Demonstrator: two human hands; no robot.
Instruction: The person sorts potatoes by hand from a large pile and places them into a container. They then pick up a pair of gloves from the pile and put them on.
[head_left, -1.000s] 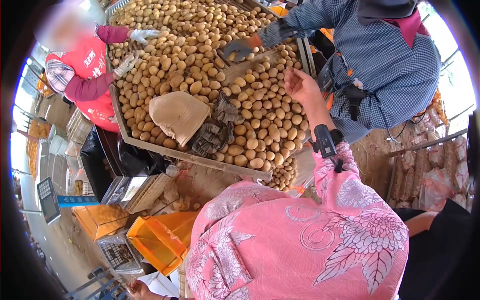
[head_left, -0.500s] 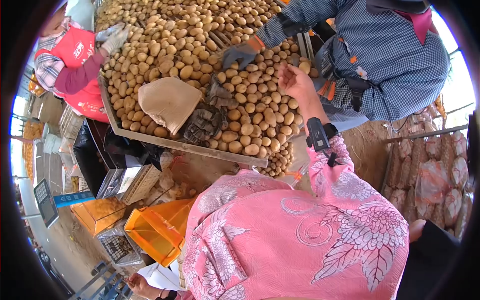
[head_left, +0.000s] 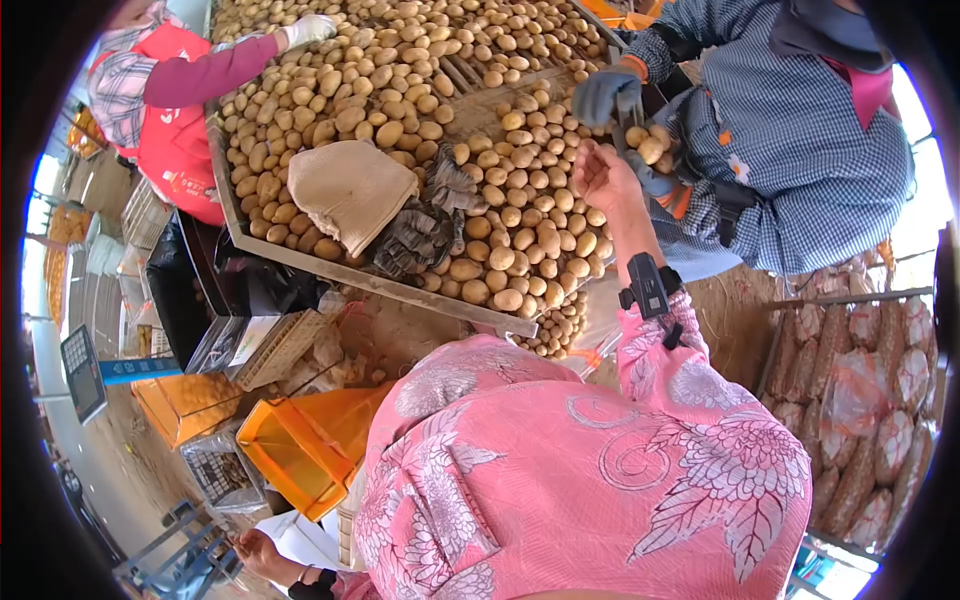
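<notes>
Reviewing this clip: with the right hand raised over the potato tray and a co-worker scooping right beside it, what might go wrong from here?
1. The right hand hovers close to the co-worker's gloved hands, which cradle several potatoes; a bump might knock some loose.
2. Potatoes sit at the tray's near edge; reaching in may push them over toward the orange crate.
3. The left hand is low and far off, so it likely cannot catch anything.

Open-air work area in bright daylight. Dirt floor point(head_left: 745, 310) strewn with straw. Orange crates point(head_left: 300, 450) and a wire basket point(head_left: 222, 475) below the table's edge; a weighing scale point(head_left: 82, 372) at left; filled mesh sacks point(head_left: 870, 400) stacked at right.
</notes>
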